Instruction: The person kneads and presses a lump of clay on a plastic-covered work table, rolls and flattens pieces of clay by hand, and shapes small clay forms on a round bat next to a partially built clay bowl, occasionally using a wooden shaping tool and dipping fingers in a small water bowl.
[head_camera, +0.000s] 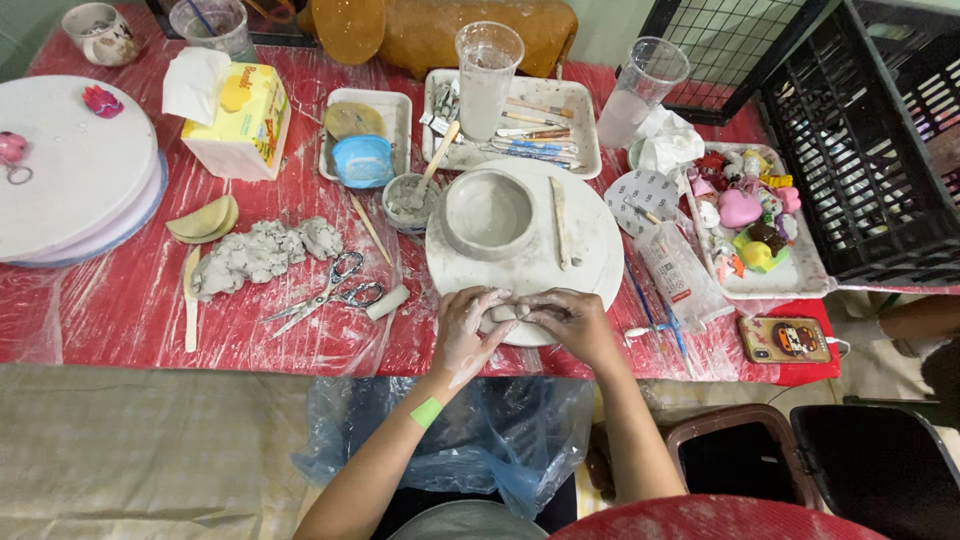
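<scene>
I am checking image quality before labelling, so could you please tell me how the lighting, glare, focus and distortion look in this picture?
Head view: lighting is even and soft, with faint shadows; the plastic sheet over the red table gives scattered white glare; the clay bowl, the left hand and right hand are sharp; the wide lens bends the black crate and the frame edges.

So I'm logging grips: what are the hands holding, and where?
Both the left hand and right hand pinch a small clay lump by its ends.
</scene>
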